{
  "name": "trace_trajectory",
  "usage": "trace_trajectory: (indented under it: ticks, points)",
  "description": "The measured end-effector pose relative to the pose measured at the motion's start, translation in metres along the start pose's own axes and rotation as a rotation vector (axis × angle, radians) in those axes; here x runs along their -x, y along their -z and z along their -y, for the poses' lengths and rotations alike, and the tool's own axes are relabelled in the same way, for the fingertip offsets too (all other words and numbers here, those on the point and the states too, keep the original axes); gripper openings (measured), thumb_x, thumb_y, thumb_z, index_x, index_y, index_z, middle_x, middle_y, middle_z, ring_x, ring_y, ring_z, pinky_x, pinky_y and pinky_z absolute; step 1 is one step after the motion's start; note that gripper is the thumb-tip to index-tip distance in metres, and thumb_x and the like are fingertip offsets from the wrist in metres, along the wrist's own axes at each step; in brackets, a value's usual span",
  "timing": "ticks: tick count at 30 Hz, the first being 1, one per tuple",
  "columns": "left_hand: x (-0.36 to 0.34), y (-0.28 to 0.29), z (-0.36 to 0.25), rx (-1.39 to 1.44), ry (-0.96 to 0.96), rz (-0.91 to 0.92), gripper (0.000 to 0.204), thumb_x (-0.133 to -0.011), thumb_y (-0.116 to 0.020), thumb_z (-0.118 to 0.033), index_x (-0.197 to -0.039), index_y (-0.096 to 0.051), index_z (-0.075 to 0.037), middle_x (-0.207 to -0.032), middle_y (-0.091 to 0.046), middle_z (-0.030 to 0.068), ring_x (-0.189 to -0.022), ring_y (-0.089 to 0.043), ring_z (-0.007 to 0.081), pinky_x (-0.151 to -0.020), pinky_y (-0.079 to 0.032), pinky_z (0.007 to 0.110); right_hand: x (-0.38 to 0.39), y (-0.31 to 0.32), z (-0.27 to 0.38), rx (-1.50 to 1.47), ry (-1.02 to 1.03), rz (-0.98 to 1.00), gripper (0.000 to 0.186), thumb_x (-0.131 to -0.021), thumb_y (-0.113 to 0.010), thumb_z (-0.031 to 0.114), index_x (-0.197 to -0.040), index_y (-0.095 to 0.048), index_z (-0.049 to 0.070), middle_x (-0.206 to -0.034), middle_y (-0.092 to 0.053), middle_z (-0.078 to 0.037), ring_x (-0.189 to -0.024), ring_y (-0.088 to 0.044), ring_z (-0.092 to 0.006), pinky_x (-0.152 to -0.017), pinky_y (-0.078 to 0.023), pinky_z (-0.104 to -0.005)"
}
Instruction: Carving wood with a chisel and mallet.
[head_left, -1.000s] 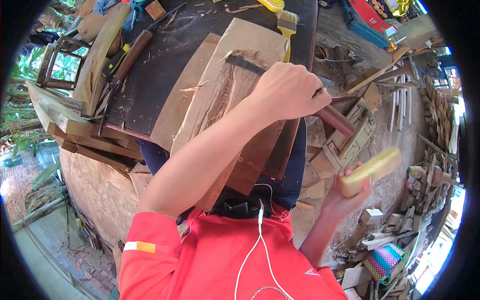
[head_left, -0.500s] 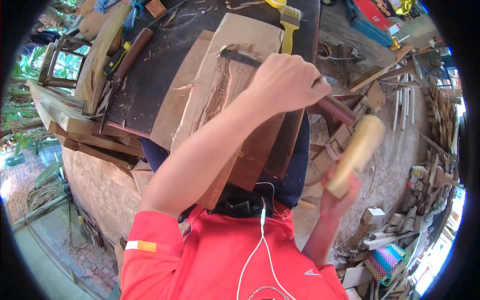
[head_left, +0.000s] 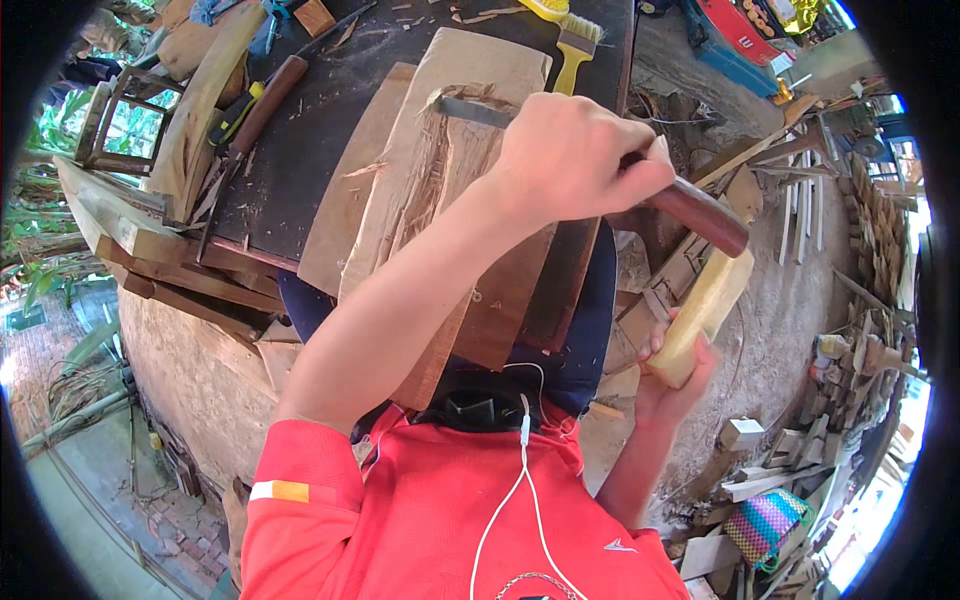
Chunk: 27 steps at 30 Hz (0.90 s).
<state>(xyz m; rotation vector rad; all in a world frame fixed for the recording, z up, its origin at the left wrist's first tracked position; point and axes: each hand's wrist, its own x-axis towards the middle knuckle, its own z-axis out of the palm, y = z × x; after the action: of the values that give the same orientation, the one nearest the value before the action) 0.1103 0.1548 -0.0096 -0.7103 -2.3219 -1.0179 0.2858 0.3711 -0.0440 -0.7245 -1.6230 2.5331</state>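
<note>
My left hand [head_left: 585, 155] is closed around a chisel [head_left: 712, 220] with a red-brown wooden handle. Its flat steel blade lies across the upper part of a thick wooden board [head_left: 440, 150], at the end of a rough, splintered groove. Out to the right, my right hand [head_left: 682, 375] grips a pale wooden mallet [head_left: 700, 320], a plain block in shape. The mallet's upper end appears right by the butt of the chisel handle; whether they touch I cannot tell. Chips and torn fibres lie in the groove.
Under the board is a dark tabletop [head_left: 290, 150]. A yellow brush [head_left: 574, 55] lies beyond the board. At the left are a wooden-handled tool [head_left: 270, 105] and a yellow-black tool [head_left: 235, 112]. Scrap wood and a woven basket [head_left: 768, 525] are at the right.
My left hand and the chisel handle have shifted slightly right, and the blade now catches more light. The mallet, blurred before, has come in beside the handle's butt.
</note>
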Motion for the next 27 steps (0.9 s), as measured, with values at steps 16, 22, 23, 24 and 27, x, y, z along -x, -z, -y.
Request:
trace_trajectory:
  ticks: [16, 22, 23, 24, 27]
  points:
    - [-0.019, -0.014, 0.016, -0.099, 0.175, 0.117, 0.039, -0.086, -0.06, -0.041, -0.065, -0.073, -0.01, -0.056, -0.061, 0.015, -0.056, -0.063, 0.0361, -0.055, -0.05, 0.044, 0.0, -0.018, -0.001, 0.007, -0.019, 0.08, 0.054, -0.093, -0.052, 0.042, -0.121, -0.051, -0.004, -0.085, -0.05, -0.007, -0.077, -0.051, -0.0148, -0.065, -0.044, -0.0284]
    - [-0.021, -0.019, 0.005, -0.056, 0.145, 0.018, 0.037, -0.085, -0.061, -0.038, -0.065, -0.072, -0.009, -0.054, -0.06, 0.0138, -0.053, -0.062, 0.0353, -0.053, -0.05, 0.043, -0.007, -0.016, -0.003, 0.009, -0.041, 0.097, 0.054, -0.093, -0.052, 0.043, -0.121, -0.05, -0.003, -0.084, -0.049, -0.007, -0.076, -0.05, -0.0138, -0.065, -0.044, -0.0276]
    - [-0.021, -0.02, 0.005, -0.074, 0.148, 0.034, 0.036, -0.085, -0.061, -0.038, -0.065, -0.072, -0.009, -0.054, -0.06, 0.0138, -0.053, -0.062, 0.0347, -0.053, -0.05, 0.043, -0.007, -0.019, -0.004, 0.012, -0.044, 0.098, 0.054, -0.093, -0.052, 0.043, -0.121, -0.05, -0.003, -0.084, -0.049, -0.007, -0.076, -0.05, -0.0138, -0.065, -0.044, -0.0276]
    - [-0.021, -0.021, 0.004, -0.093, 0.151, 0.049, 0.036, -0.085, -0.062, -0.038, -0.065, -0.073, -0.01, -0.055, -0.06, 0.0137, -0.053, -0.063, 0.0342, -0.052, -0.05, 0.042, -0.007, -0.022, -0.004, 0.005, -0.042, 0.1, 0.054, -0.093, -0.052, 0.043, -0.121, -0.05, -0.003, -0.084, -0.049, -0.006, -0.076, -0.05, -0.0139, -0.065, -0.044, -0.0276]
    - [-0.02, -0.02, -0.001, -0.065, 0.114, 0.039, 0.036, -0.085, -0.061, -0.038, -0.066, -0.073, -0.011, -0.054, -0.06, 0.0138, -0.053, -0.064, 0.0333, -0.052, -0.05, 0.042, -0.005, -0.026, -0.003, 0.016, -0.038, 0.107, 0.055, -0.093, -0.052, 0.044, -0.121, -0.05, -0.003, -0.084, -0.048, -0.006, -0.076, -0.05, -0.0139, -0.065, -0.044, -0.0278]
